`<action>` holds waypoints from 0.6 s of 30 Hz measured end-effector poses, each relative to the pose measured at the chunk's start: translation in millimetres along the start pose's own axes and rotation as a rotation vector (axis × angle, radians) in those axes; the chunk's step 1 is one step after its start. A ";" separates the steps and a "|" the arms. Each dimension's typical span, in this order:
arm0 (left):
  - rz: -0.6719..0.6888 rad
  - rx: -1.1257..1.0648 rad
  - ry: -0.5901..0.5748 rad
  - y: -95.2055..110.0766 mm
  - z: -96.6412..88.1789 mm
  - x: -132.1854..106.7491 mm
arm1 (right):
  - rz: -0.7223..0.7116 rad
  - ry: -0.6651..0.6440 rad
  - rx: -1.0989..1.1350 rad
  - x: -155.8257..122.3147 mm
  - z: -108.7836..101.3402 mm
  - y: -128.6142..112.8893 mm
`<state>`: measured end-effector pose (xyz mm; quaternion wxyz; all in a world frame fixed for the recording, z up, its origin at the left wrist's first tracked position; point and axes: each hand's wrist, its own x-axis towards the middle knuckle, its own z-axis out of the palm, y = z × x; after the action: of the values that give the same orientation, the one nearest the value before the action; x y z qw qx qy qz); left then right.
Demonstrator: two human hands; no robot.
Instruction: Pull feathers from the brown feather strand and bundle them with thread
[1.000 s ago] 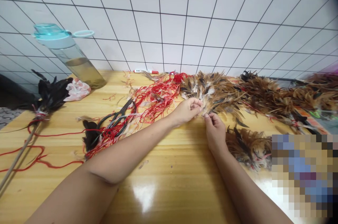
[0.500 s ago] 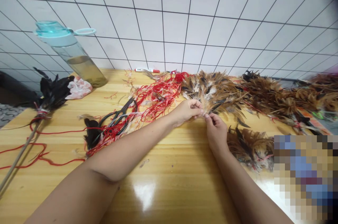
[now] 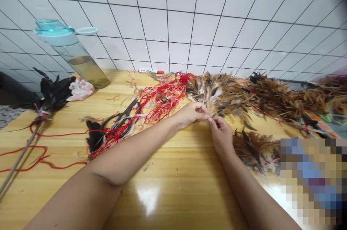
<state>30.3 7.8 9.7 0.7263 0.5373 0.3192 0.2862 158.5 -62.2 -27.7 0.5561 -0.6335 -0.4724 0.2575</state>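
Observation:
My left hand and my right hand meet at the near edge of a pile of brown feathers on the wooden table. Both hands are closed in a pinch on the quill ends of the feathers, fingertips almost touching each other. A tangle of red string lies just left of my left hand. Black scissors lie in the string further left. A smaller bunch of brown feathers lies beside my right wrist.
A clear bottle with a teal lid lies tilted at the back left by a pink-white cloth. A stick with black feathers and loose red thread lie at the left. More brown feathers stretch right along the tiled wall. A red-capped marker lies at the wall.
My right hand has risen a little toward my left hand, so the fingertips are closer together at the feathers. The view has shifted slightly.

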 end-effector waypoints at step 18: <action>0.521 1.379 0.458 -14.1 -70.8 32.7 | 0.062 0.002 0.024 -3.7 2.0 -10.5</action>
<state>-2.7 71.3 -24.5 0.0522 0.8534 0.4310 0.2884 152.0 -65.3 -19.0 0.5560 -0.6414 -0.4487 0.2795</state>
